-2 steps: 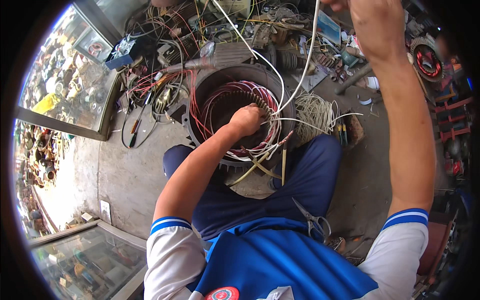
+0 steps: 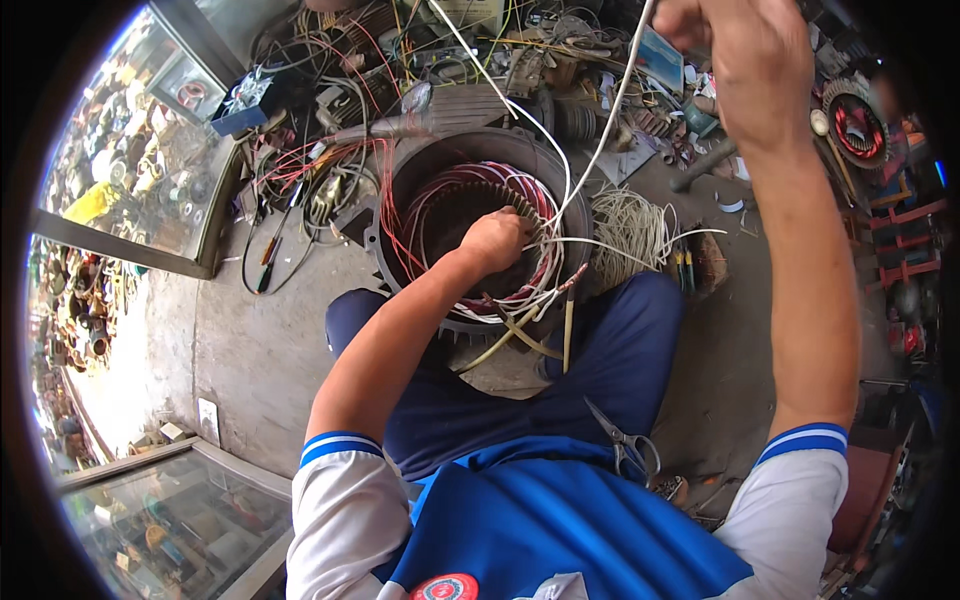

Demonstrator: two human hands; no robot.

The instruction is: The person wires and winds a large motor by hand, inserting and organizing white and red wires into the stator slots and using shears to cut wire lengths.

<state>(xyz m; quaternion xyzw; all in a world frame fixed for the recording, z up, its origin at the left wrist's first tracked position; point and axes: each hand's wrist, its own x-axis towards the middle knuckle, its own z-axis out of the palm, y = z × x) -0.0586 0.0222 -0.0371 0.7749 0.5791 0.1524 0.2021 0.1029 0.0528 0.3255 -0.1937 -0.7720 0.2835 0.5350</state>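
A large round motor stator [image 2: 408,165] stands on the floor between my knees, with red and white windings [image 2: 552,268] around its inside. My left hand [image 2: 495,242] reaches into its bore, fingers closed on white wire at the right-hand slots; the fingertips are partly hidden. From there a long white wire [image 2: 607,140] runs up to the top edge, close to the curled fingers of my right hand [image 2: 750,55]. That hand is raised at the upper right, slightly blurred, and appears shut on the wire. Yellowish sleeving strips [image 2: 567,335] hang at the stator's near rim.
A loose bundle of white wire [image 2: 630,235] lies right of the stator, beside pliers [image 2: 685,270]. Scissors [image 2: 625,445] rest by my right thigh. Screwdrivers [image 2: 268,265] and tangled cables lie left. A smaller stator [image 2: 856,125] sits far right; glass-panelled cases [image 2: 180,510] stand left.
My right hand has shifted a little right and down, and the upper part of the white wire has swung right with it, looking straighter. My left hand has stayed in place.
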